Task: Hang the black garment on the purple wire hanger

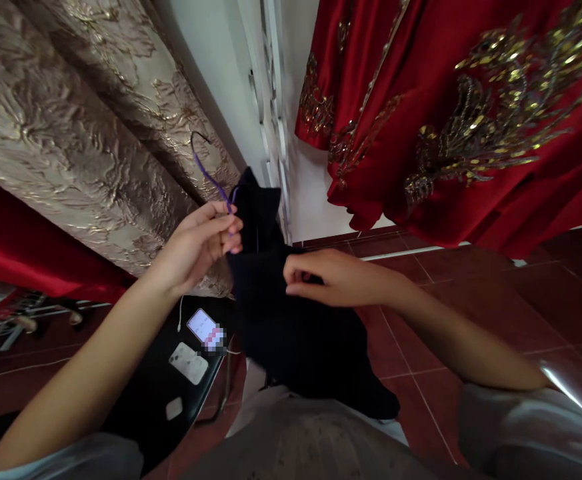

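A dark navy garment (291, 333) hangs down over my lap, held up in front of me. My left hand (201, 243) is closed in a pinch at the garment's upper edge, where a purple thread (205, 175) rises in a loop from my fingertips. My right hand (331, 277) grips the cloth a little lower and to the right, its fingers curled into the fabric. Whether a needle sits between my left fingers is too small to tell.
A black stool or low table (145, 393) at lower left carries a lit phone (205, 328), a white cable and white cards. Gold brocade fabric (71, 127) hangs at left, a red embroidered gown (461, 113) at right. Red floor tiles (451, 293) lie beyond.
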Tool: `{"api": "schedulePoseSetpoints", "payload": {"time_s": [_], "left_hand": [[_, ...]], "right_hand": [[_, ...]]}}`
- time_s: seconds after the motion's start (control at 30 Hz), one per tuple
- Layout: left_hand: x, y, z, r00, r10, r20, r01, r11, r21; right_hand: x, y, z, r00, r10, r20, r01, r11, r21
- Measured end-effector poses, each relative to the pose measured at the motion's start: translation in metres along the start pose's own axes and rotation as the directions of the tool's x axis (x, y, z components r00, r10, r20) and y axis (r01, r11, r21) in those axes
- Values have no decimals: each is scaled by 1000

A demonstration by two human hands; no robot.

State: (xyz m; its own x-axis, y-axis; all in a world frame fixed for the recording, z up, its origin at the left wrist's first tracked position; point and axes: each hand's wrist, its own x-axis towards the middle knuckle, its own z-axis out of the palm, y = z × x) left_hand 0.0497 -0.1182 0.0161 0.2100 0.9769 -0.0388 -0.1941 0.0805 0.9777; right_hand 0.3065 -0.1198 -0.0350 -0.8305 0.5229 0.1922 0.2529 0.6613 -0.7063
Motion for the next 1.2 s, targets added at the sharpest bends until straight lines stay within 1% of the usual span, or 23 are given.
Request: {"api": "schedulePoseSetpoints", "payload": {"time_s": [0.03,0.1,0.17,0.23,0.33,0.4,0.47,0.5,0.53,0.57,0.63,0.67,0.7,0.73,0.77,0.83,0.87,0.9,0.97,1.03,1.07,1.1,1.2], "left_hand": [[-6,-1,-10,1000,1,9,-2,998,65],[-14,-1,-30,999,34,25,-39,966,255],[-17,3,-45,990,130,56,-141,882,451],[-16,6,-56,961,262,87,-265,790,553],[-3,5,-64,900,432,62,-382,711,591],[10,-1,-68,866,500,8,-400,683,611],[22,-8,-69,802,597,-28,-458,644,613],[27,-12,-68,743,668,-39,-510,602,614],[30,-15,-67,652,757,-44,-571,528,629],[31,-18,-65,525,850,-36,-626,414,660],[30,-25,-59,266,959,98,-649,103,753],[28,-29,-56,203,954,222,-617,-52,786],[25,-34,-53,221,909,352,-582,-166,796],[23,-40,-49,314,835,451,-557,-223,800],[22,-47,-46,448,745,495,-528,-226,819],[22,-62,-41,705,565,428,-412,-164,896],[24,-70,-39,791,497,357,-333,-140,933],[26,-78,-38,846,448,289,-260,-126,957],[28,-92,-37,888,413,202,-185,-82,979],[27,-102,-35,878,444,179,-212,25,977],[24,-107,-33,857,482,185,-256,85,963],[20,-111,-29,828,527,192,-305,137,943],[9,-127,-13,736,663,137,-409,273,871]], "right_hand": [[3,10,-4,992,-12,-123,12,1000,7],[8,33,-13,917,-35,-397,20,999,-43],[12,57,-21,838,-50,-543,-2,995,-95],[14,75,-25,854,-2,-520,-21,999,-37],[14,90,-24,912,178,-370,-78,960,270],[16,92,-27,875,295,-383,-69,860,505],[24,93,-37,784,358,-507,54,774,631],[30,93,-46,723,364,-586,132,761,635],[38,95,-56,659,355,-663,203,765,611],[46,96,-68,595,337,-729,262,777,573],[60,100,-93,491,296,-819,348,796,496],[63,100,-103,458,281,-843,370,802,468],[64,99,-110,434,275,-858,378,809,450],[61,97,-114,416,275,-867,374,817,439],[56,93,-114,401,281,-872,363,825,432],[40,84,-104,367,310,-877,340,833,437],[30,80,-96,347,330,-878,336,830,445],[21,77,-86,335,350,-875,335,824,458],[5,76,-69,329,398,-857,324,805,498],[-5,81,-58,323,426,-845,295,803,517],[-8,83,-55,288,417,-862,276,826,492],[-10,85,-52,217,383,-898,243,870,430],[-13,82,-32,-100,114,-989,2,993,114]]}}
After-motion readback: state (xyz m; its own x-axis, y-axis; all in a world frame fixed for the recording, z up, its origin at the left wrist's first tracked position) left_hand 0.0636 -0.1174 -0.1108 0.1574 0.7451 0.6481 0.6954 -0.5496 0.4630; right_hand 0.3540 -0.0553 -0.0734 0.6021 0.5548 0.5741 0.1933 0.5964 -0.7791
